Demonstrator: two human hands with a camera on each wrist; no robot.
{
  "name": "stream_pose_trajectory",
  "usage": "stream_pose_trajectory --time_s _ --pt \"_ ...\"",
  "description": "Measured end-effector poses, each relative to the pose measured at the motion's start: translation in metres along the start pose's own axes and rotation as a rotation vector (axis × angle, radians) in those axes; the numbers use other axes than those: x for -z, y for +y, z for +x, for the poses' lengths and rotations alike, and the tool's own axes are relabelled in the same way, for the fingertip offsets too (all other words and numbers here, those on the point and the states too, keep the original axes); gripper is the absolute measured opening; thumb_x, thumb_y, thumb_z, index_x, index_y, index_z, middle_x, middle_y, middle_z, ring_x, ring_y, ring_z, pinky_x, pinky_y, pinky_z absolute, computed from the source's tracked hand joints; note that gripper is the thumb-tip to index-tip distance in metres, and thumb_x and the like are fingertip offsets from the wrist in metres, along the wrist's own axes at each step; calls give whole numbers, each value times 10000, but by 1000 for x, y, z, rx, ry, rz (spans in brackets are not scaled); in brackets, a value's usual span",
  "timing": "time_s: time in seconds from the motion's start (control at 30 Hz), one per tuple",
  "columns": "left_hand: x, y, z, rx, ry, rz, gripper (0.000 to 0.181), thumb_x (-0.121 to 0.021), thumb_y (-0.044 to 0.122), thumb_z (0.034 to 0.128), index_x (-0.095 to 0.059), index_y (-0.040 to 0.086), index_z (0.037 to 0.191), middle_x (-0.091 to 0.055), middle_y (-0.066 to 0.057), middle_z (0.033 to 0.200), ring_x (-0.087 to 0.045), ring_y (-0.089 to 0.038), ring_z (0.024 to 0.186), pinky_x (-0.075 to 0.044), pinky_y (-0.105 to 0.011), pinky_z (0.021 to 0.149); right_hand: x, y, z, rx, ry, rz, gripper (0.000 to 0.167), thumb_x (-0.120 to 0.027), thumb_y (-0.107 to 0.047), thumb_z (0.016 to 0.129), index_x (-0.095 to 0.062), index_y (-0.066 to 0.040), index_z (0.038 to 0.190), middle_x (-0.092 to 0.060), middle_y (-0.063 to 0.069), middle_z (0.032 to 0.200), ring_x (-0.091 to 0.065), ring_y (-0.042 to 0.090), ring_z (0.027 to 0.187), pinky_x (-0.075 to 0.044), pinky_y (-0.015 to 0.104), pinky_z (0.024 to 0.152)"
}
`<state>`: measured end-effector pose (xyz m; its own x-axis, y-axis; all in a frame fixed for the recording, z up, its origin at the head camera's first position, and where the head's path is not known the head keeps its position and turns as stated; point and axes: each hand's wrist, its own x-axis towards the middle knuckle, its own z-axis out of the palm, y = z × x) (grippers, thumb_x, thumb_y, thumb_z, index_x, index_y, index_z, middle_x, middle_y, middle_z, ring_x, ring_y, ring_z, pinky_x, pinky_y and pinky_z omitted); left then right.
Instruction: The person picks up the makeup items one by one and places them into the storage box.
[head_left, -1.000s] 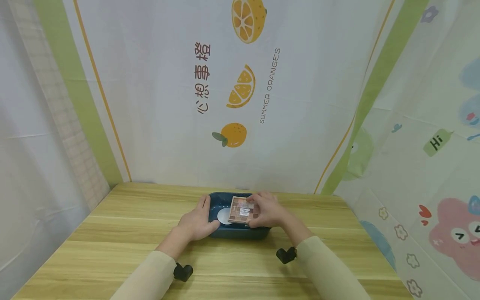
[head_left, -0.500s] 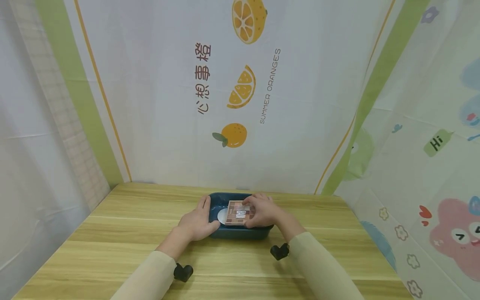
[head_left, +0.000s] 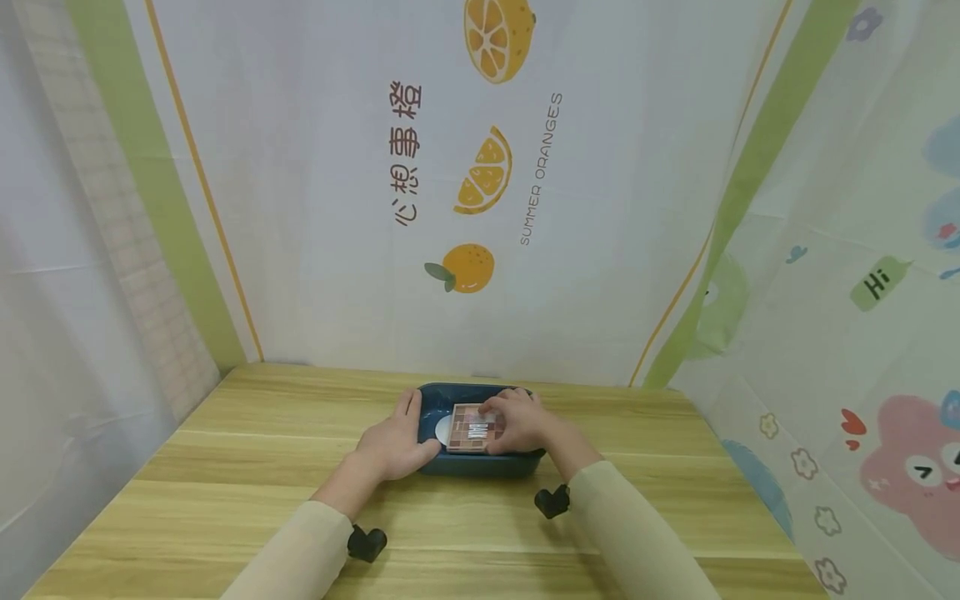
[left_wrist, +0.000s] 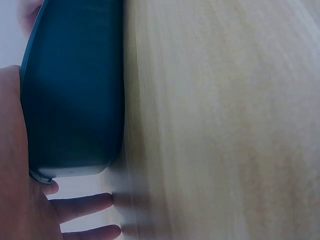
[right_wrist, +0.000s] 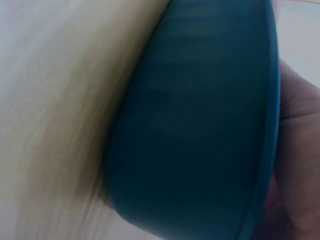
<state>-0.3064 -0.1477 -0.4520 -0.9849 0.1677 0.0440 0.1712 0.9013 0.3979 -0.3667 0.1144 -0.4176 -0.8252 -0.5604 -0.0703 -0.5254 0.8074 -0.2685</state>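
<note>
A dark blue bin stands on the wooden table in the head view. My left hand holds its left end, thumb over the front rim and fingers along the outer side. In the left wrist view, fingers extend past the corner of the bin. Inside the bin, my right hand pinches a flat checkered brown eyeshadow palette by its right part. A white round object lies left of the palette, partly covered by it. The right wrist view shows mostly the outer wall of the bin.
The wooden table extends around the bin on the near side and both sides. A curtain printed with oranges hangs behind the table's far edge. Black wrist mounts stick out from both sleeves.
My right hand has moved the palette left and slightly lower in the bin, covering more of the white round object. The left hand and the bin keep their places.
</note>
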Motion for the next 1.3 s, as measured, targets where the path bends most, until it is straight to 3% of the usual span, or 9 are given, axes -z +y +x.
stream_pose_trajectory --time_s 0.17,0.4,0.6,0.87,1.0,1.1,1.3 --pt "0 1 1 -9 8 2 1041 -585 477 935 -183 -62 1729 -201 -251 1815 -713 -402 1252 -618 -488 815 -2 1 -1 -27 -4 -20 601 -859 -423 911 -695 -286 1472 -541 102 1631 -417 393 1534 -263 683 1262" --pt "0 1 0 -21 11 3 1038 -586 464 928 -192 -72 1723 -212 -259 1810 -729 -394 1202 -599 -452 735 -4 1 -1 -45 13 -11 553 -853 -394 926 -714 -286 1450 -567 92 1573 -451 366 1484 -286 647 1257" --pt "0 3 0 -23 14 3 1032 -583 456 925 -198 -76 1721 -219 -263 1806 -715 -403 1237 -613 -472 767 -4 3 -4 -40 24 -7 536 -843 -384 945 -711 -278 1454 -571 102 1583 -457 377 1495 -294 664 1258" --pt "2 6 -2 -32 -21 6 1030 -586 470 951 -178 -69 1728 -180 -262 1819 -728 -383 1184 -524 -401 620 -2 5 -13 -41 41 10 579 -802 -417 962 -687 -222 1495 -561 134 1605 -424 426 1540 -261 695 1279" --pt "7 7 -5 -31 -55 33 1014 -588 491 996 -165 -64 1732 -160 -257 1826 -744 -392 1147 -601 -525 806 0 5 -20 -13 77 53 554 -740 -431 1005 -672 -200 1505 -543 157 1618 -424 440 1545 -257 711 1270" --pt "11 7 -7 -24 -74 33 1002 -590 498 1027 -150 -58 1736 -137 -252 1831 -756 -403 1086 -589 -606 906 3 5 -24 13 124 73 521 -697 -431 1037 -665 -199 1502 -543 159 1618 -432 438 1541 -266 714 1257" --pt "16 4 -10 -29 -82 -22 992 -556 544 1059 -137 -37 1745 -128 -252 1833 -688 -471 1302 -583 -608 989 4 6 -41 -30 227 97 614 -671 -488 1054 -605 -166 1573 -521 163 1654 -428 443 1557 -300 689 1272"
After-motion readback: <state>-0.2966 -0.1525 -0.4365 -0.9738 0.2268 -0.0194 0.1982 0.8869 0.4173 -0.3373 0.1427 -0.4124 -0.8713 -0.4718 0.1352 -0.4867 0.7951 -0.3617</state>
